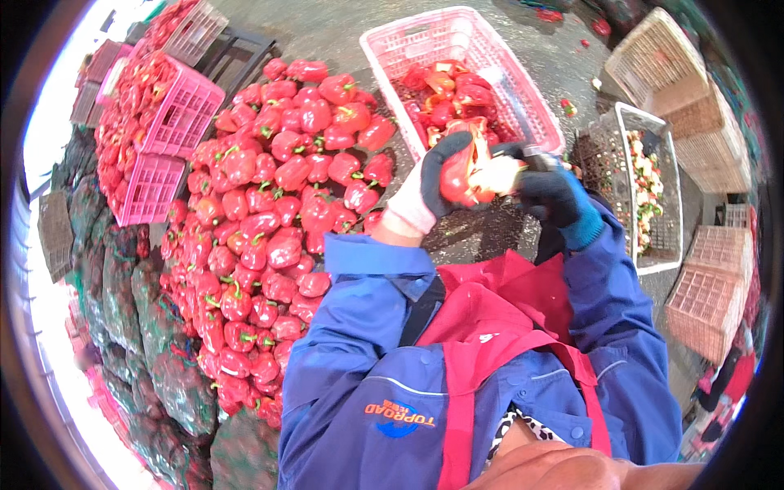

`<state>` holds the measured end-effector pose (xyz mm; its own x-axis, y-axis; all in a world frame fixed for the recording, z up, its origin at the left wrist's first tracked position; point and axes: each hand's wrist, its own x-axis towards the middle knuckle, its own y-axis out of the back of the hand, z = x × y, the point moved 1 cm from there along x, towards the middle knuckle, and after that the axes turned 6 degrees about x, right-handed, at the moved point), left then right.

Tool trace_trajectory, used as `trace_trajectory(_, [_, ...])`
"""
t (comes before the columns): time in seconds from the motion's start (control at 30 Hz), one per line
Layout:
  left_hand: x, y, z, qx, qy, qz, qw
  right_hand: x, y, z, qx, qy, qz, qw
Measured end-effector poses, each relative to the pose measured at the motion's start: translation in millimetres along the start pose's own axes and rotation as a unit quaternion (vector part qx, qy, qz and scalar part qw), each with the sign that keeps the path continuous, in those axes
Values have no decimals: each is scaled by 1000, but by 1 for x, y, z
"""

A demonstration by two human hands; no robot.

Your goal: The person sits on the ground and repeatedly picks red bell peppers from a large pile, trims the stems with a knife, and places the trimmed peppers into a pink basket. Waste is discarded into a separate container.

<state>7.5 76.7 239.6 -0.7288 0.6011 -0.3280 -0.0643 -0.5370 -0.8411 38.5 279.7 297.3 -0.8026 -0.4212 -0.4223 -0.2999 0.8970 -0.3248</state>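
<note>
Both hands wear work gloves with dark palms and are raised in front of the red apron. My left hand [438, 177] is closed around a red bell pepper [459, 174] that is split open, with pale flesh showing. At the pepper's right side, my right hand [545, 187] has its fingers curled about a pale seed core [497, 174]; a metallic thing, partly hidden, shows at its fingers. Just beyond the hands stands a pink plastic crate [533, 116] holding opened red peppers [453, 92]. A large heap of whole red bell peppers [275, 202] lies to the left.
A white-rimmed crate [677, 214] with pepper cores stands at the right, near stacked crates [710, 275]. Pink crates [184, 116] of peppers stand at the upper left. Filled mesh sacks [177, 380] line the lower left. Scraps lie on the wet floor [318, 30].
</note>
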Motion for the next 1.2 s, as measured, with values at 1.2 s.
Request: trace_trajectory(1.2, [-103,100,86,-75,-182,64,978,-3,-49,33,-142,169,109,969])
